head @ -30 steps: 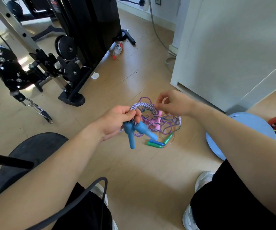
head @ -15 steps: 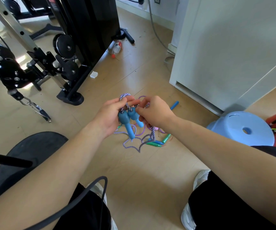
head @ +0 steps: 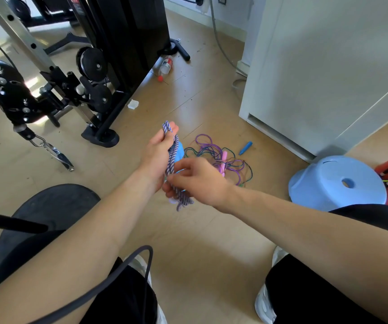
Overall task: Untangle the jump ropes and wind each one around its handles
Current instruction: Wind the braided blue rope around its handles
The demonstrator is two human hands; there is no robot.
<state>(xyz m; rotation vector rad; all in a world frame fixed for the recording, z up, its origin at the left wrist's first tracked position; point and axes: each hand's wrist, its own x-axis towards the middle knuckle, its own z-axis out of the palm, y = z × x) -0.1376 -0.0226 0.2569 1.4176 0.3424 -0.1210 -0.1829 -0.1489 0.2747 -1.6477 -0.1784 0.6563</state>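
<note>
My left hand (head: 156, 155) grips the blue handles (head: 179, 152) of a jump rope, mostly hidden behind it, together with loops of its braided purple-and-white rope (head: 172, 164). My right hand (head: 197, 181) pinches that braided rope just below the left hand, with a short loop hanging under it. On the floor beyond lies a tangle of thin purple and green ropes (head: 214, 150) with pink handles (head: 223, 160). A separate blue handle (head: 245, 148) lies to the right of the tangle.
A black weight machine (head: 109, 66) with pulleys stands at left. A white cabinet (head: 316, 66) stands at right, with a light-blue stool (head: 337, 183) below it. A bottle (head: 166, 66) lies on the wooden floor. A black round seat (head: 48, 206) is near my left knee.
The left hand rose with the handles. The right hand moved down to pinch the braided rope lower, and the loose loops now lie bundled along the handles.
</note>
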